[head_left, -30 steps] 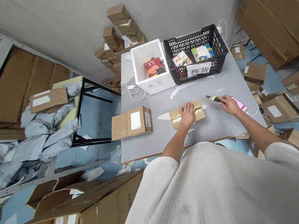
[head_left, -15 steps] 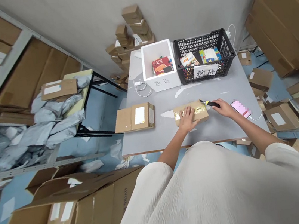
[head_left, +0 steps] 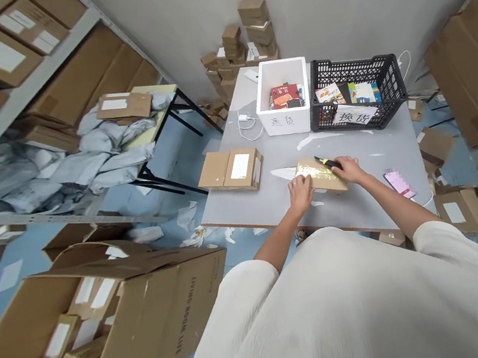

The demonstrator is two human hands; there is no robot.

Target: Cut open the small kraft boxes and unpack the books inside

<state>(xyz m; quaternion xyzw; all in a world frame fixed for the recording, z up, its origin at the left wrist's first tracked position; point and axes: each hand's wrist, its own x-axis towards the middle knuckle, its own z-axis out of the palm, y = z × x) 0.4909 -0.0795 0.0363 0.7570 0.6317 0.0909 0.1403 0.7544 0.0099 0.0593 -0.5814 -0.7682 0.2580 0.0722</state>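
A small taped cardboard box (head_left: pixel 322 174) lies at an angle near the front of the grey table (head_left: pixel 243 205). My left hand (head_left: pixel 300 192) grips the box at its left end, fingers on its top edge. In my right hand (head_left: pixel 349 169) is a black and yellow utility knife (head_left: pixel 329 162), its tip pointing left over the shiny tape on the box top. My right fingers rest close to the right end of the box. Whether the blade touches the tape I cannot tell.
An opened cardboard box (head_left: pixel 231 170) lies at the table's left. Behind stand a white foam box (head_left: pixel 287 122) and a black crate (head_left: pixel 360 117), both holding books. A phone (head_left: pixel 399 184) lies at right. A large carton (head_left: pixel 182 309) of parcels stands at lower left.
My right hand has brought the knife leftward onto the box. The box has turned slightly, and my left hand has shifted from its top to its left end. The view has swung left.
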